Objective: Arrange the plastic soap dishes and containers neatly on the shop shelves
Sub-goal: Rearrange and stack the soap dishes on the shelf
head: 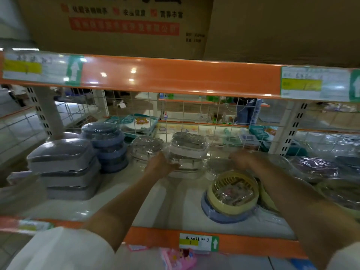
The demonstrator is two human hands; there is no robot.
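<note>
A stack of clear white wrapped soap dishes (188,151) stands mid-shelf near the wire back. My left hand (161,165) grips the stack's left side. My right hand (244,157) is blurred; it lies over a clear wrapped dish (218,166) to the right of the stack, and its grip is unclear. A second clear dish stack (146,148) stands just left. Grey dishes (64,168) and blue round ones (108,145) are stacked at the left. A yellow round strainer dish on a blue one (231,193) sits at front right.
The white shelf board (171,201) has an orange front rail (155,238) with a price tag. An orange rail (175,75) of the shelf above hangs close overhead. Purple wrapped dishes (317,166) lie at right. A wire grid (194,114) backs the shelf.
</note>
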